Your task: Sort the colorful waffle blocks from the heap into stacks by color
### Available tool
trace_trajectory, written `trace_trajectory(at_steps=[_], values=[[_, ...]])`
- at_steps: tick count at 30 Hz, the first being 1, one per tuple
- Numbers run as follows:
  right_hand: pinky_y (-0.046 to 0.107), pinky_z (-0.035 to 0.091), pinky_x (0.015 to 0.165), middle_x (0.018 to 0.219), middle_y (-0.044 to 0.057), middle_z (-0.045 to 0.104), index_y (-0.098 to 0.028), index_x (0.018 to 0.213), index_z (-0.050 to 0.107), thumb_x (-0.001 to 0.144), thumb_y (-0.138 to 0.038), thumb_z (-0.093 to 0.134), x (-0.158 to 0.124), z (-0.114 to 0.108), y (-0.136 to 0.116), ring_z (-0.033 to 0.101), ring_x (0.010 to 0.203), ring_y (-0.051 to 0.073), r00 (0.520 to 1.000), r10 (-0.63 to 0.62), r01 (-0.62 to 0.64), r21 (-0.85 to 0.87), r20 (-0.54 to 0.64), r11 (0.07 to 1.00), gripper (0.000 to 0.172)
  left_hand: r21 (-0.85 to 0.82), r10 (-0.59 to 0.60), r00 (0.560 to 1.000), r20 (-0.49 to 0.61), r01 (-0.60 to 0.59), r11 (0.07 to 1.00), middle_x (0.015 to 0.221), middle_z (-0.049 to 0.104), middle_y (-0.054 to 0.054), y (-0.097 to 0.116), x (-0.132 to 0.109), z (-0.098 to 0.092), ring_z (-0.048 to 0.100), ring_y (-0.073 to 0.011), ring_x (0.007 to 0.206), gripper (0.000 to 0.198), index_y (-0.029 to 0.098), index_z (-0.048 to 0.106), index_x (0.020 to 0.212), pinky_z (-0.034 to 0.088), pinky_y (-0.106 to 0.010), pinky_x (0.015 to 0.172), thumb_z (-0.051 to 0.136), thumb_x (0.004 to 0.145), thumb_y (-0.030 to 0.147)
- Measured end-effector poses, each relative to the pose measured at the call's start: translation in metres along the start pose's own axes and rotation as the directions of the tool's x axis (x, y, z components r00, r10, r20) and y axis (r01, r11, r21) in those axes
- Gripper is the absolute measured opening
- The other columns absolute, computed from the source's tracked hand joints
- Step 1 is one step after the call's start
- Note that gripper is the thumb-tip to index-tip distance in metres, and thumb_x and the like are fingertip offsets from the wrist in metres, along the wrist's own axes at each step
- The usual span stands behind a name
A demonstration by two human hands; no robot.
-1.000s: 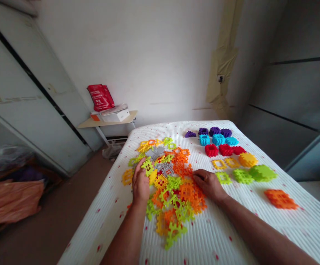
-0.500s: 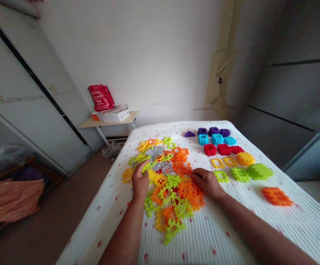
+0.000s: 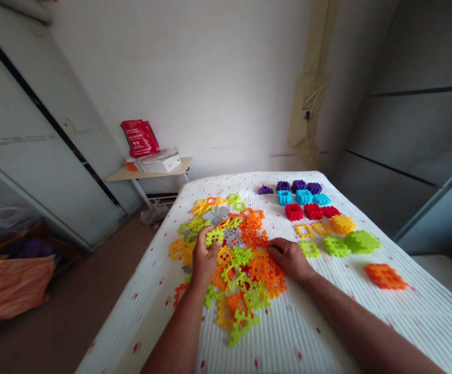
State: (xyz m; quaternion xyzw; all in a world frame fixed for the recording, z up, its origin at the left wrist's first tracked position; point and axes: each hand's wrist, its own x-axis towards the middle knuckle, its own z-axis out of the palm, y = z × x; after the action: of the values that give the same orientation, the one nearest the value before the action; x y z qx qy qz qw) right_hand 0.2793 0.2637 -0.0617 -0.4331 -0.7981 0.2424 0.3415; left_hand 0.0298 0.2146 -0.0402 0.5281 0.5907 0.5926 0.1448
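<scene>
My left hand [image 3: 205, 259] holds a lime-green window-grid building piece [image 3: 214, 237] between thumb and fingers, just over the left side of a loose pile. Around it lie interlocking plastic pieces: a grey one [image 3: 234, 239], a yellow grid one [image 3: 225, 255] and lime-green ones [image 3: 242, 255]. My right hand [image 3: 290, 257] rests at the pile's right edge with its fingers curled together beside the orange pieces [image 3: 260, 266]. Whatever its fingertips grip, if anything, is hidden.
Sorted stacks stand on the right of the quilted bed cover [image 3: 296, 332]: purple [image 3: 298, 186], blue [image 3: 303, 197], red [image 3: 313, 211], yellow [image 3: 343, 224], lime-green [image 3: 362, 242] and orange [image 3: 385, 276]. A small side table [image 3: 183, 164] stands behind, against the wall.
A lime-green window-grid piece is now upright in my left hand, whose fingers were over a yellow piece before. My right hand has stayed at the orange pieces. The view has shifted slightly.
</scene>
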Motion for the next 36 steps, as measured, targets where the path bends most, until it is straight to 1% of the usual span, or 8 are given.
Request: trace_trajectory(at_steps=[4, 8, 13, 17, 24, 29, 32, 36], values=[[0.026, 0.047, 0.066, 0.080, 0.003, 0.068, -0.020, 0.084, 0.066, 0.082, -0.027, 0.044, -0.001, 0.000, -0.001, 0.062, 0.071, 0.017, 1.000, 0.010, -0.010, 0.008, 0.009, 1.000, 0.023, -0.224, -0.095, 0.994, 0.053, 0.104, 0.969, 0.084, 0.058, 0.001, 0.004, -0.003, 0.004, 0.059, -0.0118, 0.071, 0.037, 0.021, 0.044, 0.101, 0.048, -0.023, 0.065, 0.059, 0.068, 0.017], [0.026, 0.046, 0.066, 0.080, 0.003, 0.068, -0.019, 0.084, 0.066, 0.083, -0.027, 0.044, -0.001, -0.001, -0.001, 0.062, 0.072, 0.016, 1.000, 0.000, 0.000, 0.004, 0.010, 1.000, 0.023, -0.286, -0.159, 0.978, 0.132, 0.191, 0.939, 0.077, 0.060, 0.002, 0.011, -0.005, 0.004, 0.058, -0.0112, 0.065, 0.034, 0.020, 0.047, 0.094, 0.046, -0.021, 0.060, 0.062, 0.064, 0.017], [0.026, 0.046, 0.067, 0.081, 0.004, 0.068, -0.019, 0.084, 0.066, 0.082, -0.027, 0.045, 0.000, 0.000, -0.001, 0.061, 0.072, 0.017, 1.000, 0.001, -0.001, 0.015, 0.001, 1.000, 0.022, -0.209, -0.152, 0.959, 0.240, 0.204, 0.956, 0.097, 0.066, -0.005, 0.015, -0.005, 0.001, 0.060, -0.0148, 0.077, 0.039, 0.016, 0.059, 0.107, 0.047, -0.024, 0.069, 0.058, 0.068, 0.022], [0.025, 0.045, 0.068, 0.082, 0.003, 0.067, -0.019, 0.084, 0.066, 0.082, -0.025, 0.045, 0.000, 0.000, -0.001, 0.061, 0.074, 0.016, 1.000, -0.002, 0.002, 0.003, 0.002, 1.000, 0.021, -0.206, -0.174, 0.939, 0.298, 0.241, 0.948, 0.114, 0.062, -0.008, 0.017, -0.008, 0.003, 0.060, -0.0163, 0.082, 0.052, 0.017, 0.055, 0.122, 0.047, -0.026, 0.074, 0.056, 0.071, 0.025], [0.023, 0.044, 0.068, 0.081, 0.002, 0.067, -0.020, 0.085, 0.066, 0.081, -0.020, 0.047, 0.000, 0.000, -0.002, 0.061, 0.075, 0.015, 1.000, 0.005, -0.005, -0.031, -0.008, 1.000, 0.019, -0.366, -0.240, 0.885, 0.398, 0.394, 0.843, 0.070, 0.063, 0.001, 0.027, -0.014, 0.014, 0.056, -0.0122, 0.059, 0.087, 0.018, 0.021, 0.142, 0.045, -0.023, 0.059, 0.063, 0.065, 0.024], [0.024, 0.046, 0.068, 0.080, 0.002, 0.066, -0.019, 0.085, 0.064, 0.082, -0.020, 0.047, -0.001, -0.001, -0.002, 0.061, 0.074, 0.014, 1.000, -0.018, 0.017, -0.061, -0.021, 0.998, 0.018, -0.303, -0.298, 0.874, 0.384, 0.424, 0.853, 0.058, 0.057, 0.006, 0.029, -0.010, 0.009, 0.056, -0.0120, 0.056, 0.088, 0.017, 0.023, 0.141, 0.046, -0.024, 0.061, 0.065, 0.064, 0.027], [0.028, 0.048, 0.072, 0.091, 0.007, 0.065, -0.018, 0.096, 0.062, 0.085, -0.026, 0.048, -0.003, -0.003, -0.007, 0.060, 0.081, 0.017, 0.986, -0.151, 0.144, -0.091, -0.075, 0.985, 0.020, -0.263, -0.288, 0.883, 0.369, 0.397, 0.879, 0.059, 0.057, 0.006, 0.028, -0.010, 0.008, 0.054, -0.0110, 0.054, 0.085, 0.017, 0.024, 0.141, 0.043, -0.022, 0.058, 0.063, 0.066, 0.030], [0.038, 0.045, 0.087, 0.121, 0.014, 0.054, -0.017, 0.122, 0.049, 0.082, -0.041, 0.055, -0.008, -0.002, -0.022, 0.050, 0.107, 0.023, 0.891, -0.448, 0.431, -0.177, -0.068, 0.885, 0.047, -0.204, -0.270, 0.864, 0.425, 0.382, 0.901, 0.055, 0.053, 0.007, 0.029, -0.014, 0.012, 0.047, -0.0093, 0.048, 0.089, 0.018, 0.016, 0.143, 0.038, -0.020, 0.050, 0.062, 0.068, 0.029]])
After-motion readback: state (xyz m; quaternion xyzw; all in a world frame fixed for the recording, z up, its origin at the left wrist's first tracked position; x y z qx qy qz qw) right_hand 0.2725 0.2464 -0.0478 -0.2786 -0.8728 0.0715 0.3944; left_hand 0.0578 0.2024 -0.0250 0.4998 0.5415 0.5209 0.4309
